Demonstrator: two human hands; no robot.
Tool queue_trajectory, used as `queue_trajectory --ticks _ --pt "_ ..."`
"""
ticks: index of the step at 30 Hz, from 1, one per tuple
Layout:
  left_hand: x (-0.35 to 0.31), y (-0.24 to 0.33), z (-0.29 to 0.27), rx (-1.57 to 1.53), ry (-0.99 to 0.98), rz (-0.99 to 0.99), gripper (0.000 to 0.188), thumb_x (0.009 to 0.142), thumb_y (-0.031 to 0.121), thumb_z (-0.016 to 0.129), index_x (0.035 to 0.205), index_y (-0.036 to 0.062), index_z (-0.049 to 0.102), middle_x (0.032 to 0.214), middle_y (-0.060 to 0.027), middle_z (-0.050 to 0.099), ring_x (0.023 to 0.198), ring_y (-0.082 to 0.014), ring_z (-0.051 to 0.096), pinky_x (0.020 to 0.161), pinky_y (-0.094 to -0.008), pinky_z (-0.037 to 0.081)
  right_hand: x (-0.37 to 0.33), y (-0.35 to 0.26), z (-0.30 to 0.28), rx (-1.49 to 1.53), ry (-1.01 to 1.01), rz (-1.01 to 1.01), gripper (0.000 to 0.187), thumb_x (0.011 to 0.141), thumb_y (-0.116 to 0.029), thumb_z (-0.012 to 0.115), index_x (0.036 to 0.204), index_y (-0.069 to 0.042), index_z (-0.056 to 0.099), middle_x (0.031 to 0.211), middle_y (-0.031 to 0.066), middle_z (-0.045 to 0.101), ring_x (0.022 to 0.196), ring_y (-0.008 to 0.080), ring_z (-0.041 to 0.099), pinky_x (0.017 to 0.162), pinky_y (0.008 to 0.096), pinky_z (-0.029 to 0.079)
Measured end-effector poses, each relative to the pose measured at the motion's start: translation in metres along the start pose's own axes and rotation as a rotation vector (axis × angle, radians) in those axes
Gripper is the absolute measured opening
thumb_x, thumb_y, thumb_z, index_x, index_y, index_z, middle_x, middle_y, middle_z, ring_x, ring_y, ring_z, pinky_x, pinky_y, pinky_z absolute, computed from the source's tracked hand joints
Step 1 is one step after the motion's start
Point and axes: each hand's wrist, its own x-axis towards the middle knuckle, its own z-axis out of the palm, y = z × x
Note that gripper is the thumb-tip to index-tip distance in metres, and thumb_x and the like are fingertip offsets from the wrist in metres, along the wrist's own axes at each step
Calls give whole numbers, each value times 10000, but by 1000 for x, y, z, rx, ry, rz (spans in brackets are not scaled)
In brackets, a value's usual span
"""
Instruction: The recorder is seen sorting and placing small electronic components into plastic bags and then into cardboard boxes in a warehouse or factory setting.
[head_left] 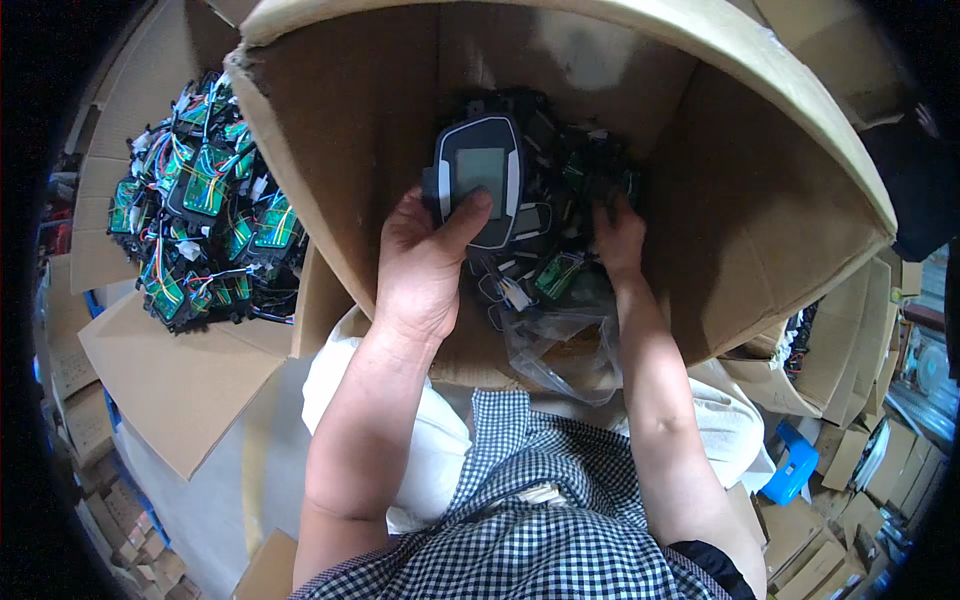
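My left hand (425,265) grips a dark display unit (481,160) with a grey screen and light side strips, its thumb lying over the screen's lower part. The unit is held up inside a large cardboard box (790,200). Deeper in the box, my right hand (619,238) reaches into a pile of similar units and green circuit boards (560,274). Its fingertips are bent down among the dark parts, and what they hold, if anything, is hard to make out. A clear plastic bag (565,350) lies at the box's near side, below the pile.
To the left, an open carton (180,365) is heaped with wired circuit boards (205,190). Another carton (775,385) stands on the right, near a blue plastic object (790,465). Flattened cardboard (810,550) lies at lower right. A person in dark clothing (905,190) is at the far right.
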Motion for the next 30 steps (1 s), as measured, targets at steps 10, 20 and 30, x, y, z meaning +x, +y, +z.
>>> queue_trajectory --ticks 10,20,30 --pt "-17 -23 23 441 -53 458 299 956 181 515 1213 46 442 1017 -76 578 930 -143 532 868 -272 422 -75 -143 -93 67 675 -622 236 835 -89 618 1039 29 601 851 161 637 764 315 594 767 339 449" --pt "-46 -28 30 108 -323 168 519 927 282 562 1338 81 318 1226 -104 475 1113 -194 502 958 -322 411 -126 -182 -88 341 325 -629 402 971 -285 455 1164 57 541 1060 208 597 864 338 615 754 358 503" --pt "-53 -7 23 458 -674 -27 623 890 177 606 1341 35 201 1137 -149 502 876 -152 610 778 -289 514 -105 -161 -130 912 -55 -235 715 747 -158 748 1331 50 393 1208 200 530 1058 233 556 903 324 461"
